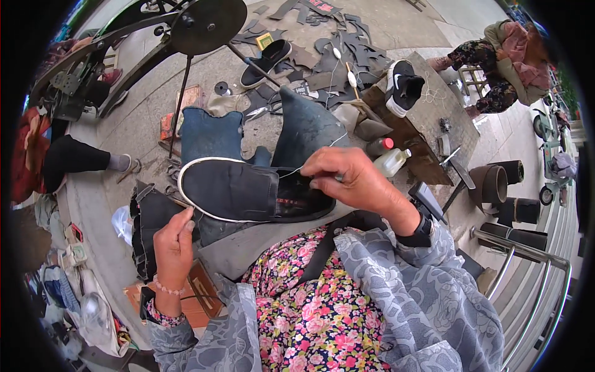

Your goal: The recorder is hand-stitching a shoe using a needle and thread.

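- a black slip-on shoe (pixel 230 189) is laid across the front of the lap, its toe pointed to the left and its opening turned to the right, with blue cloth (pixel 212 134) spread just beyond it.
- a pale thread (pixel 289 174) is gripped by the right hand (pixel 345 175), whose thumb and forefinger are pinched together above the shoe's opening; the other fingers are curled in.
- the left hand (pixel 173 245) is placed at the edge of the white sole near the toe, its fingers bent and its thumb brought close to the forefinger; whether anything fine is pinched there cannot be told.
- the step in hand is judged to be hand stitching, with the thread being drawn at the inside of the shoe.
- by that reading, a steady, even pull is called for from the right hand, while the toe end is kept from twisting by the left.
- care seems needed so that the thread is not snagged on the shoe's rim.
- scissors (pixel 258 113) are left on the ground beyond the blue cloth.
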`<state>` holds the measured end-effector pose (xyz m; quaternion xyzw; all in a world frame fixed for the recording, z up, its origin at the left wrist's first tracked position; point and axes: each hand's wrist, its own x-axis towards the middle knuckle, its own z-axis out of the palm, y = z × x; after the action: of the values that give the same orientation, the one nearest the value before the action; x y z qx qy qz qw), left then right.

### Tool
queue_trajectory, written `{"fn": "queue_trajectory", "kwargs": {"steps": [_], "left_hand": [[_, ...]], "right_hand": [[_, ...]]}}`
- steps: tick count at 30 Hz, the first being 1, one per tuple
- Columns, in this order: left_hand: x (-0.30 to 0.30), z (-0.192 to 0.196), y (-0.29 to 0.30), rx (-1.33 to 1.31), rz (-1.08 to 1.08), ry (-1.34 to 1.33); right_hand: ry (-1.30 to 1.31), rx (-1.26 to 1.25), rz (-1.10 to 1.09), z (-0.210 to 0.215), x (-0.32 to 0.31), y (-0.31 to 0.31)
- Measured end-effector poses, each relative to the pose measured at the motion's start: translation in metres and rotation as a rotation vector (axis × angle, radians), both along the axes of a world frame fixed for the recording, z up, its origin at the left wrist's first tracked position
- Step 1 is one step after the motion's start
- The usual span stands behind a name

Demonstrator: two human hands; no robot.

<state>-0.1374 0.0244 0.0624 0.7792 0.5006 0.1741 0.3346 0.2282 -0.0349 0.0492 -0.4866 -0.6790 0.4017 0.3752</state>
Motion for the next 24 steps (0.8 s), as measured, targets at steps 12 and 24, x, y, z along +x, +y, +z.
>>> {"fn": "queue_trajectory", "kwargs": {"steps": [12, 24], "left_hand": [[0.006, 0.006, -0.001, 0.028, -0.008, -0.003], [0.001, -0.007, -0.008, 0.004, 0.038, -0.144]], "right_hand": [[0.194, -0.307, 0.240, -0.009, 0.048, -0.008], [0.763, -0.902, -0.037, -0.026, -0.036, -0.006]]}}
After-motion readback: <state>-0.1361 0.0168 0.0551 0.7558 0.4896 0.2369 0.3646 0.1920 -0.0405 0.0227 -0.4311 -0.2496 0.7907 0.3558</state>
